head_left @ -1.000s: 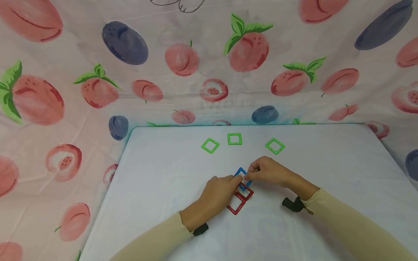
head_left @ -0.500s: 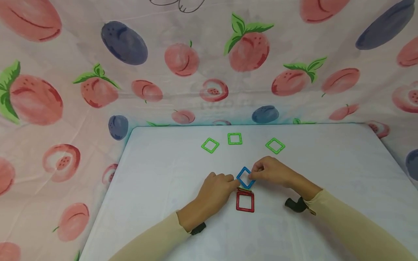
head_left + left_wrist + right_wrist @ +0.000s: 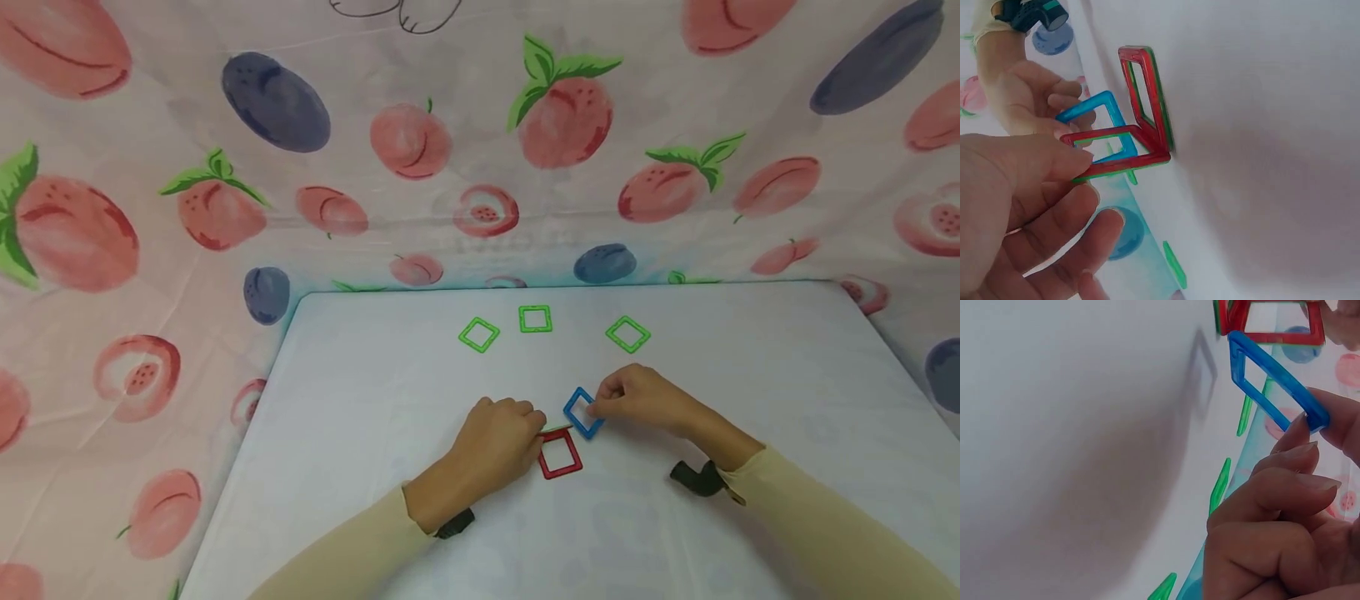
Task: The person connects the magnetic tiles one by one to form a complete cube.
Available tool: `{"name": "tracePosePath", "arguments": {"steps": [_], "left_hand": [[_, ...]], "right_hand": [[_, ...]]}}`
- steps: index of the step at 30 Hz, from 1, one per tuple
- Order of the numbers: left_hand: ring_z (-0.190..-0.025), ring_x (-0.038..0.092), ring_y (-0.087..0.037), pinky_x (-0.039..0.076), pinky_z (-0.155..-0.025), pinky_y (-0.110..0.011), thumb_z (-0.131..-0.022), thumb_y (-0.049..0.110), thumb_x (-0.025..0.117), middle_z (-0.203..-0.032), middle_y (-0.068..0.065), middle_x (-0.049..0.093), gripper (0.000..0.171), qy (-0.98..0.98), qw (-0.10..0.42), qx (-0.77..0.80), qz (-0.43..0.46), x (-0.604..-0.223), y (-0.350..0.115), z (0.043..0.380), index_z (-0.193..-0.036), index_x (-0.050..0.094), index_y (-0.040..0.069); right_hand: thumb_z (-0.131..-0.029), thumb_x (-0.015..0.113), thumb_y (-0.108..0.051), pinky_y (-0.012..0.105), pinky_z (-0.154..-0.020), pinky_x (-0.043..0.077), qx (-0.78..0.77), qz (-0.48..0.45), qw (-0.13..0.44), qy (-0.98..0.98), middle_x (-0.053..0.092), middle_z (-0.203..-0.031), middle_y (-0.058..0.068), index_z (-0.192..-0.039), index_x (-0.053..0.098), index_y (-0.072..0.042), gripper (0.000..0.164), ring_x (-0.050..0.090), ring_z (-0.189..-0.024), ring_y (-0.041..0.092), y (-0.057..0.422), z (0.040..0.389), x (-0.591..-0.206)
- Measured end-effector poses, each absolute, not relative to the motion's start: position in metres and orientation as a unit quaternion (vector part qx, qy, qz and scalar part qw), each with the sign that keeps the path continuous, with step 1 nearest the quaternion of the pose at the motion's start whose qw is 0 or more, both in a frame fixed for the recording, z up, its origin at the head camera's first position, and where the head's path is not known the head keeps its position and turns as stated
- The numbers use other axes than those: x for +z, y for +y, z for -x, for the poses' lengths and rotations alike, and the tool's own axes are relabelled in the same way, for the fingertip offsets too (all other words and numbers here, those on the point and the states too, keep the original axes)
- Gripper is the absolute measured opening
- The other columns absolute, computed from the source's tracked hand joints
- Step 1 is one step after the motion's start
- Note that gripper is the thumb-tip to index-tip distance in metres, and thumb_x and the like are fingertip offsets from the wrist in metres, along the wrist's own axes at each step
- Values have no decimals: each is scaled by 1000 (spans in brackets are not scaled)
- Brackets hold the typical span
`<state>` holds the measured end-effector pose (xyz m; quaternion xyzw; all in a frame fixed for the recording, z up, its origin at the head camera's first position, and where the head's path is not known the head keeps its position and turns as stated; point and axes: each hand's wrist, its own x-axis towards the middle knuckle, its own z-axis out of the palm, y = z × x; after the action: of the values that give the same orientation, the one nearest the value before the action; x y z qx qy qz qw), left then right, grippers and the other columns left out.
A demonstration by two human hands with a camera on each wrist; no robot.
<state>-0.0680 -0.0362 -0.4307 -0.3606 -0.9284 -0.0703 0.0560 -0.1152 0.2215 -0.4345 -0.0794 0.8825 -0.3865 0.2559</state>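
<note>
Two red square frames with green along their edges meet at one side. One red frame (image 3: pixel 564 473) lies flat on the table; the raised red frame (image 3: pixel 1129 165) stands up from it, nearly edge-on in the head view. My left hand (image 3: pixel 498 446) pinches the raised one between thumb and fingers. A blue square frame (image 3: pixel 576 424) is in my right hand (image 3: pixel 645 400), pinched at one corner by thumb and forefinger. In the right wrist view the blue frame (image 3: pixel 1279 374) is held tilted above the table, its shadow on the white surface, apart from the red pair.
Farther back on the white table (image 3: pixel 360 400) lie three green square frames: a left one (image 3: pixel 468 327), a middle one (image 3: pixel 536 332) and a right one (image 3: pixel 616 325). A fruit-printed cloth (image 3: pixel 420 208) hangs behind the table and at its sides.
My right hand has drawn the blue frame rightward, away from my left hand and the red pair. The red pair has turned, and its far frame now stands up in my left hand.
</note>
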Motion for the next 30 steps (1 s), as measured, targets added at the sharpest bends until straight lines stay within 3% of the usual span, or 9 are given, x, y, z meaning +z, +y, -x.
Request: {"name": "tracePosePath", "arguments": {"steps": [10,21,30], "left_hand": [[-73,55,-1,45,-65,-14,-94,28,76,-87,6,67,16,-926,-33,-240,289,-440,-39,72,-101,80,14],[-78,61,3,49,-67,-16,-93,28,77,-87,9,71,16,-881,-102,-386,253,-454,-46,81,-101,83,17],[-83,65,2,52,-74,-18,-94,31,76,-92,11,74,15,-868,-125,-419,235,-462,-49,82,-100,83,20]], "right_hand": [[-88,78,-31,31,-66,37,-387,63,267,880,62,-72,-1,-78,75,-11,22,51,-85,20,222,102,-438],[-91,76,-30,30,-67,40,-401,85,287,866,64,-76,-2,-82,75,-11,21,52,-85,20,220,88,-436],[-94,74,-31,26,-65,41,-415,111,280,859,64,-77,-1,-87,76,-11,22,52,-82,18,222,81,-436]]}}
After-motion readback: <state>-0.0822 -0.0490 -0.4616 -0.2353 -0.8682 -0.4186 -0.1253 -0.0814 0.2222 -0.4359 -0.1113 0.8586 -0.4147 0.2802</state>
